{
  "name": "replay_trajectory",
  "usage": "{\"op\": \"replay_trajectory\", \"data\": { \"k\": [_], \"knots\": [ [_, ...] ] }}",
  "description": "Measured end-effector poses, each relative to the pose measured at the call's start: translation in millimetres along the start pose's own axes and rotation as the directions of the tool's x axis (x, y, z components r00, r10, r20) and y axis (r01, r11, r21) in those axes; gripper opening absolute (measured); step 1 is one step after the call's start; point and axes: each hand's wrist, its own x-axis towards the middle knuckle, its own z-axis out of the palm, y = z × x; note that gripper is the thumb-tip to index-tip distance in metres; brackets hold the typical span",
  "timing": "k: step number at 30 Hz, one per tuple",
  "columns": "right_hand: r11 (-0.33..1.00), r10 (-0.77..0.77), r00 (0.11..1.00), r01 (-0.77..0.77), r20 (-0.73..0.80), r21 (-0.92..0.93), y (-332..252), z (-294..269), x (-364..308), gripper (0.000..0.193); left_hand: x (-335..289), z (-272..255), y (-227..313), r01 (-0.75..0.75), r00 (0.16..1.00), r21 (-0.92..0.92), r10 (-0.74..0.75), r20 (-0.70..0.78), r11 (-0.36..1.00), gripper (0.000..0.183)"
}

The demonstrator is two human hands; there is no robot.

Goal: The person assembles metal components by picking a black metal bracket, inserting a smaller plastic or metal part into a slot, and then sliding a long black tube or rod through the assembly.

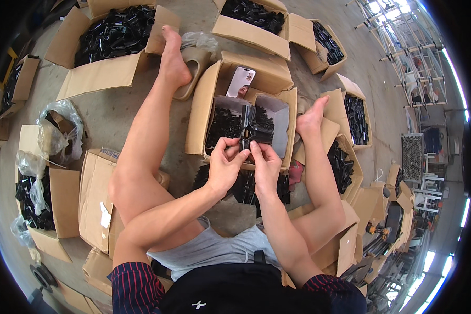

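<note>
Between both hands is a black branched plastic fitting (248, 123), with a tube-like arm pointing away from me, another to the right and a round hole near its middle. My left hand (226, 166) pinches its lower left side between thumb and fingers. Thumb up, my right hand (265, 165) grips the lower right side. Both hands are above the near edge of an open cardboard box (200, 112). Inside that box lie small black pieces (222, 125) in two heaps, partly hidden by the fitting. A phone (240, 82) leans at the box's far side, its screen lit.
Open cartons of black plastic parts surround me: far left (115, 34), far middle (254, 15), right (357, 119) and left (34, 201). More black parts (243, 186) lie below my hands. A tan clog (191, 70) stands by my left foot. Metal racks (403, 47) rise at far right.
</note>
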Motion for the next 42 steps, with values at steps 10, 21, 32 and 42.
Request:
{"op": "replay_trajectory", "data": {
  "k": [10,21,32,42],
  "knots": [
    [0.951,0.019,0.988,-0.066,0.154,0.302,-19.4,-42.2,-5.7,0.05,-2.5,-1.6,-4.3,0.147,0.974,0.049,-0.153,0.166,0.988,0.027],
    [0.939,0.159,0.892,-0.004,-0.422,0.345,-52.5,-157.3,-14.6,0.018,-12.1,11.9,-4.3,0.202,0.926,0.291,-0.279,0.254,0.935,0.046],
    [0.887,0.231,0.88,-0.015,-0.416,0.461,-16.9,-163.3,-15.5,0.021,-8.8,4.3,-7.6,0.26,0.905,0.406,-0.368,0.215,0.876,0.022],
    [0.963,0.19,0.979,-0.2,-0.074,-0.18,39.8,-125.3,-44.2,0.025,24.7,-5.0,52.4,0.021,0.995,0.278,-0.048,0.091,0.96,0.02]
  ]
}}
